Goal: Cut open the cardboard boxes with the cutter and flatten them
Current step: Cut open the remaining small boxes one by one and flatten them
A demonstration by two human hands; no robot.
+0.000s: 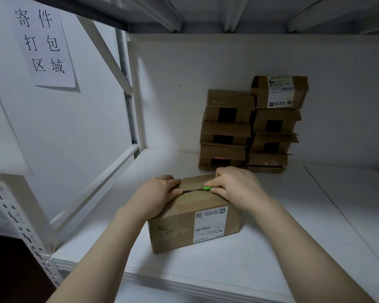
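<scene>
The box (195, 226) stands near the front edge of the white shelf (271, 248), about midway along it. Its long side runs left to right, and the printed label (208, 224) faces the person. Both hands are on its top.

The left hand (160, 191) lies palm down on the left end of the top and presses there. Its fingers are loose rather than clenched, though I cannot tell whether the fingertips hook over the far edge. The right hand (236, 186) is curled round a green cutter (207, 188). Only the tip of the cutter shows past the fingers, and the blade itself is hidden.

The taped seam (193, 190) runs along the box's long axis, straight from one hand to the other. A dark slit is open in it between the left thumb and the cutter tip. What remains closed probably lies under the right hand and on toward the right end of the box. If so, the cut should be drawn rightward, away from the left hand, while that hand holds the box against the pull. The thumb sits close to the slit, so a stroke toward the left would put it at risk.

A stack of boxes (249, 127) stands against the back wall of the shelf, behind the right hand. None of them has been flattened yet. A paper sign (44, 44) hangs on the left wall.
</scene>
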